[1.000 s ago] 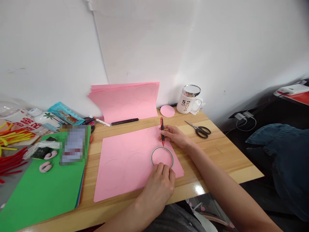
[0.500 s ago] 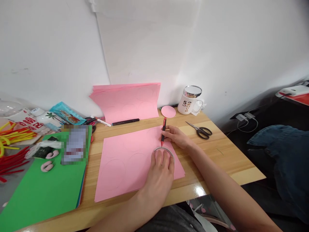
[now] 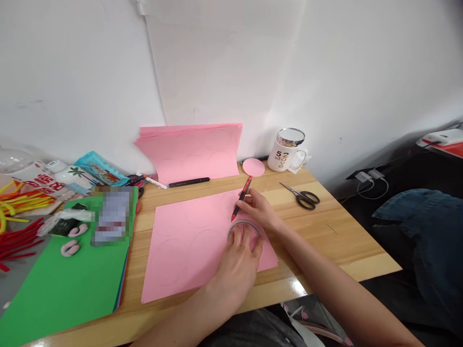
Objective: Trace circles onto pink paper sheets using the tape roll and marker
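Note:
On the pink paper sheet [image 3: 173,226], which bears several faint drawn circles, my left hand [image 3: 238,250] spreads its fingers over a round, grey-rimmed thing [image 3: 233,226] and holds it down. Most of that round thing is under my fingers, so its kind is hard to tell. My right hand [image 3: 258,208] grips a red and black pen [image 3: 242,198], tilted, with its red tip low at the far left of the grey rim. Whether the tip touches the paper, I cannot tell.
Scissors [image 3: 302,196] lie to the right, and a white mug [image 3: 285,153] stands behind them near a pink paper circle [image 3: 253,167]. Folded pink sheets [image 3: 191,149] lean on the wall. A black marker [image 3: 189,182] lies before them. Green paper [image 3: 68,289] is at left.
My right hand has moved the pen tip leftward along the grey rim, and the pen now leans more to the right. My left hand stays on the round thing, its fingers slightly shifted.

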Motion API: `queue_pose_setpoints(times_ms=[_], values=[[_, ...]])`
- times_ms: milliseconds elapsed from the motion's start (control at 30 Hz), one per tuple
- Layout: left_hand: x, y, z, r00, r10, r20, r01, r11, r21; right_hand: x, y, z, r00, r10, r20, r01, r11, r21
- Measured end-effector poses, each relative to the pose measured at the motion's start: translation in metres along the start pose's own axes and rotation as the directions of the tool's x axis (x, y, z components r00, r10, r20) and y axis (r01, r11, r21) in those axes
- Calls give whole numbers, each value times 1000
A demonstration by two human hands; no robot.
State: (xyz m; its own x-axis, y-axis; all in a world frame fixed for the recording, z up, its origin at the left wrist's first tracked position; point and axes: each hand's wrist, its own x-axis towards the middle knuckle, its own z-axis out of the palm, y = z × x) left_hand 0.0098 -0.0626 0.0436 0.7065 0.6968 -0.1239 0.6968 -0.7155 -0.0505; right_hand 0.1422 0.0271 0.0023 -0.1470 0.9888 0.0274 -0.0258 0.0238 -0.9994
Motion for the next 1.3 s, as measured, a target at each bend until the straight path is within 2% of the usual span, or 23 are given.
queue_pose_setpoints(times_ms=[200, 467, 867, 1300], values=[[0, -1, 4, 1000, -5, -11, 4, 1000, -29, -6, -4, 11, 998, -48, 33, 50, 996, -68], [-1, -5, -3, 998, 7, -66, -15, 993, -119, -7, -6, 12, 996, -13, 84, 17, 999, -51], [1, -4, 13, 993, 0, -115, -3, 1000, -23, -8, -9, 13, 992, 0, 124, 14, 994, -109], [1, -5, 10, 993, 25, -115, -26, 1000, -7, -6, -8, 12, 992, -26, 126, 52, 977, -209]])
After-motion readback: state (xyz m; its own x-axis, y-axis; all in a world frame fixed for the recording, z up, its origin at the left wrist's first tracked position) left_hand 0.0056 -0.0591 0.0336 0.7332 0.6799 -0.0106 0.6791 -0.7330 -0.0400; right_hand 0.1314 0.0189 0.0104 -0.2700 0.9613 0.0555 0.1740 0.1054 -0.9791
